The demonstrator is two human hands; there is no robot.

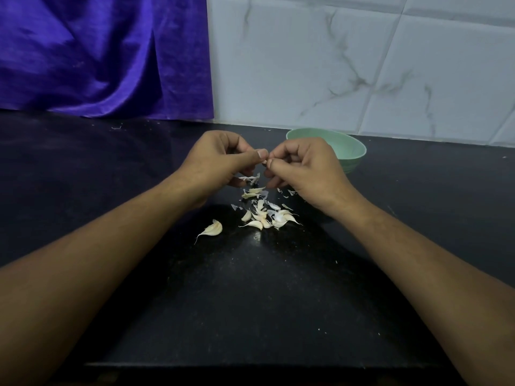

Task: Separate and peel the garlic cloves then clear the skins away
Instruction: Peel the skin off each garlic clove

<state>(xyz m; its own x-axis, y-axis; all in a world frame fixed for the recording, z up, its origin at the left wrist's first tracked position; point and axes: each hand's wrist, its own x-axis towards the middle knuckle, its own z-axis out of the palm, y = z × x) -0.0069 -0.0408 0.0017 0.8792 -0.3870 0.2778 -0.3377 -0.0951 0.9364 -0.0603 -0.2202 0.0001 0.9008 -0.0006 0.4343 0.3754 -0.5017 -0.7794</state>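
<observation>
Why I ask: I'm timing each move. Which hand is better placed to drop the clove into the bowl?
Right, probably. The right hand is just in front of the bowl and already pinches the clove. The left hand, also pinching it, is farther away and would have to cross over.

The head camera looks forward and down, close over the black counter [259, 296].

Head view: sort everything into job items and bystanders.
Job: left hand, right hand, pinched clove, clove pile, lone clove, loose skins, probably the green bowl.
Lying about: purple cloth, marbled wall tiles.
</observation>
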